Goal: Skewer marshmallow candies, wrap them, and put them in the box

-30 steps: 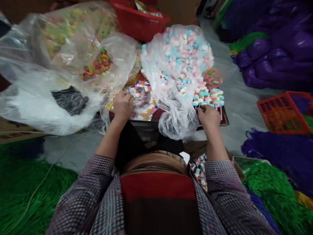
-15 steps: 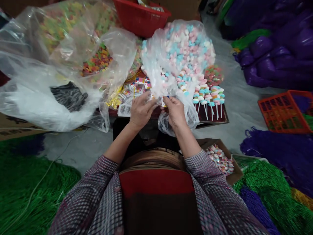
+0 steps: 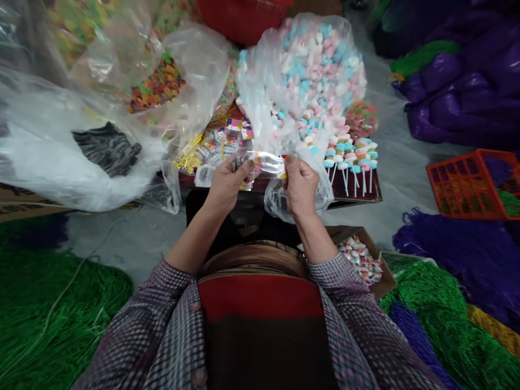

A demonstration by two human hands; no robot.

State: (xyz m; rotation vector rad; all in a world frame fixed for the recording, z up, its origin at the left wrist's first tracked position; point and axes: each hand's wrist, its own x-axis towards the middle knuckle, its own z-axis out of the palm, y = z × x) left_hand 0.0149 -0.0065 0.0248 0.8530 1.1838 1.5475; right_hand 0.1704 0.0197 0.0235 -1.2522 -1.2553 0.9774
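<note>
Between my two hands a small clear printed plastic bag [image 3: 268, 162] is stretched out flat, shiny in its middle. My left hand [image 3: 228, 180] pinches its left end, thumb on top. At the other end, the closed fingers of my right hand [image 3: 300, 181] grip it by a red and yellow printed part. Beyond my left hand lies a pile of similar printed bags [image 3: 227, 142] with gold twist ties [image 3: 189, 160]. Candy skewers [image 3: 353, 154] of pink, white and blue pieces on white sticks lie right of my right hand, at the table edge.
A large clear bag of marshmallows [image 3: 320, 65] stands behind my hands, bags of ring-shaped gummies [image 3: 158, 84] to the left. A red basin [image 3: 246, 19] sits at the back. Below right is a carton of wrapped candies [image 3: 384, 271]; an orange crate [image 3: 471, 184] stands on the floor.
My hands have moved apart, and the small plastic bag is now pulled out flat between them. The view has shifted slightly.
</note>
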